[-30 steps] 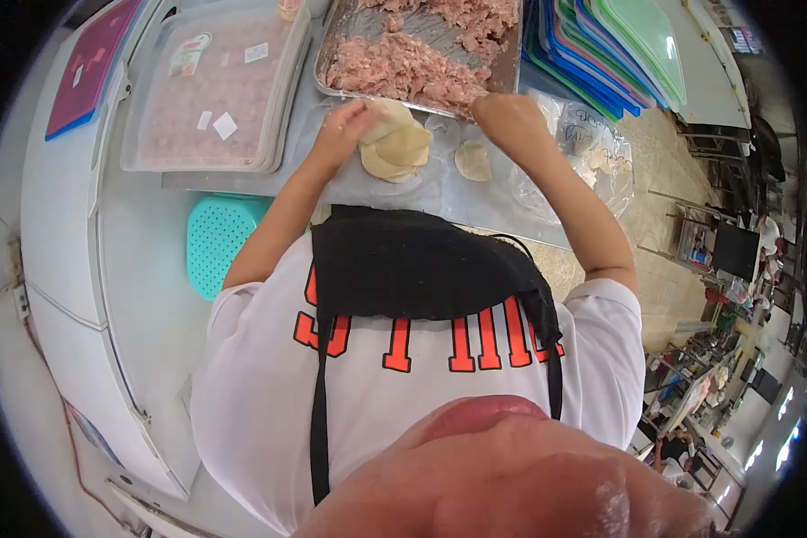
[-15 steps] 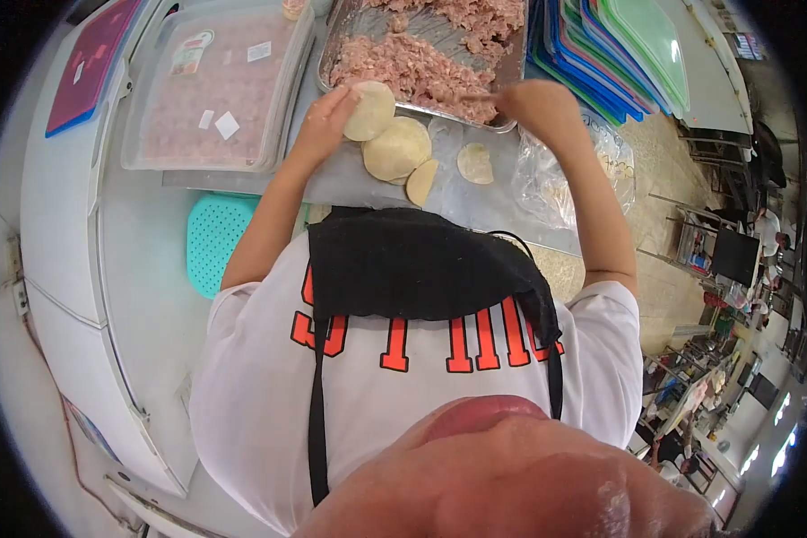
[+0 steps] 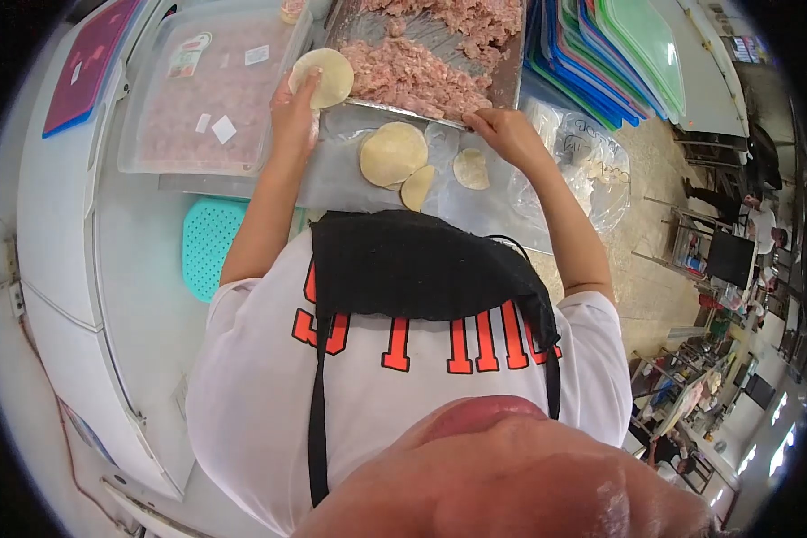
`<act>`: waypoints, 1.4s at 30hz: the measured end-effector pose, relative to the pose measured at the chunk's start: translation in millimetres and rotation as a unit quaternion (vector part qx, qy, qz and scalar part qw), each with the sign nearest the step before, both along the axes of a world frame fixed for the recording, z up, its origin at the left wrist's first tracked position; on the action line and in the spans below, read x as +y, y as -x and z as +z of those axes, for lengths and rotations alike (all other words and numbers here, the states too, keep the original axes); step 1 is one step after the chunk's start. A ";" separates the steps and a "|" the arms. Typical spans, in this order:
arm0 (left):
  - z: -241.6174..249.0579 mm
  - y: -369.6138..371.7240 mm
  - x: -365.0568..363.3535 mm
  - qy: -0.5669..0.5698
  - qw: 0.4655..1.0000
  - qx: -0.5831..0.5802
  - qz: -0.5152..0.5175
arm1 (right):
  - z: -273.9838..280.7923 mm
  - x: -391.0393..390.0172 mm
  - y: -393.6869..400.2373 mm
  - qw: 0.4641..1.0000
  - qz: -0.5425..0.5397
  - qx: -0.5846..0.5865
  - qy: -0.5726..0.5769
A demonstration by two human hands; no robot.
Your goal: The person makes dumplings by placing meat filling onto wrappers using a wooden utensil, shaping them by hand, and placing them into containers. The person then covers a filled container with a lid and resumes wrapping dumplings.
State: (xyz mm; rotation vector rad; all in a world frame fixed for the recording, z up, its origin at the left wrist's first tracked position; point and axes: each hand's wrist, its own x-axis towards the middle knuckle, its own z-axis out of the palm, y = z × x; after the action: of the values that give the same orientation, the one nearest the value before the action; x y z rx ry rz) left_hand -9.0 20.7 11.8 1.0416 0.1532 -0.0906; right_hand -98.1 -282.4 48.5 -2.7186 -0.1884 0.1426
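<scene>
My left hand [image 3: 296, 109] holds a round, pale dough wrapper [image 3: 329, 79] flat on its fingers, thumb over the lower edge. My right hand [image 3: 509, 139] is closed at the near right corner of the metal tray [image 3: 399, 109], beside the ground meat [image 3: 412, 79]. The thin stick-like tool seen in it a moment earlier is mostly hidden now. Below the tray lies a small stack of round wrappers [image 3: 393, 152]. A smaller wrapper [image 3: 417, 188] leans off that stack, and a single wrapper [image 3: 471, 169] rests to its right.
At the left stands a lidded plastic box [image 3: 208, 160] with pale pink contents. Several coloured plastic lids [image 3: 592, 67] are stacked at the right. A clear plastic bag [image 3: 592, 170] lies on the table's right end. Below the box is a turquoise perforated basket [image 3: 213, 247].
My left hand has moved left and up with its wrapper, away from the stack. My right hand has shifted left and down to the tray's near edge, and the stick-like tool no longer shows clearly.
</scene>
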 end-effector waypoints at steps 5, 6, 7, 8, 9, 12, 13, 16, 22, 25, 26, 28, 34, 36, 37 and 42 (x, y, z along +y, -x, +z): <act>0.0 -9.2 -5.5 0.020 0.998 -0.052 0.024 | 1.0 18.6 -32.0 0.994 0.007 0.026 0.110; 3.2 -8.1 -7.0 0.019 0.998 -0.051 0.023 | 0.6 26.2 -34.9 0.979 0.029 0.029 0.198; 7.5 -7.0 -7.6 0.030 0.998 -0.044 0.042 | -3.3 31.3 -31.9 0.980 0.028 0.029 0.196; 10.6 -7.4 -6.8 0.041 0.997 -0.040 0.060 | -9.5 36.5 -27.0 0.981 0.044 -0.006 0.191; 9.9 -9.8 -5.5 0.040 0.997 -0.042 0.059 | -13.3 38.5 -24.2 0.979 0.062 -0.044 0.187; -1.7 -14.1 -6.6 0.081 0.994 -0.037 0.069 | -15.7 22.6 -14.4 0.995 0.048 -0.055 0.069; -5.6 -13.9 -8.7 0.094 0.993 -0.021 0.061 | -17.8 16.7 -12.0 0.995 0.049 -0.056 0.070; -11.2 -14.0 -24.1 0.127 0.991 0.023 0.026 | -5.7 16.3 -12.0 0.986 0.017 -0.006 -0.166; 30.0 -10.8 -90.2 0.303 0.941 0.093 -0.122 | 4.8 35.2 -30.2 0.896 -0.157 0.078 -0.407; 37.6 -21.8 -94.6 0.368 0.917 0.104 -0.115 | -9.9 39.7 -27.4 0.932 -0.102 -0.040 -0.345; 38.0 -27.4 -93.6 0.374 0.912 0.138 -0.097 | -8.0 34.1 -21.6 0.963 -0.057 -0.088 -0.250; -23.4 -48.8 -74.2 0.451 0.868 0.085 -0.190 | 10.8 28.0 -8.8 0.978 -0.012 -0.140 -0.153; 23.4 -31.6 -79.4 0.304 0.940 0.132 -0.080 | 29.9 32.0 -2.1 0.982 0.009 -0.186 0.002; 30.4 -28.9 -76.6 0.295 0.947 0.099 -0.081 | 39.2 24.7 -9.5 0.990 0.017 -0.104 0.095; 33.4 -30.1 -72.6 0.272 0.953 0.108 -0.071 | 75.0 35.9 -2.5 0.987 0.003 -0.065 0.150; 58.8 -27.0 -75.5 0.264 0.956 0.111 -0.067 | 70.1 50.6 2.8 0.979 0.046 -0.183 0.081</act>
State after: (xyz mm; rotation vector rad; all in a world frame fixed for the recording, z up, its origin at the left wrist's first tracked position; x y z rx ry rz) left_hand 18.0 -54.8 70.6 0.5030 0.2461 -0.3536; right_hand -100.9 -231.8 118.6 -2.8781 -0.4246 -0.3351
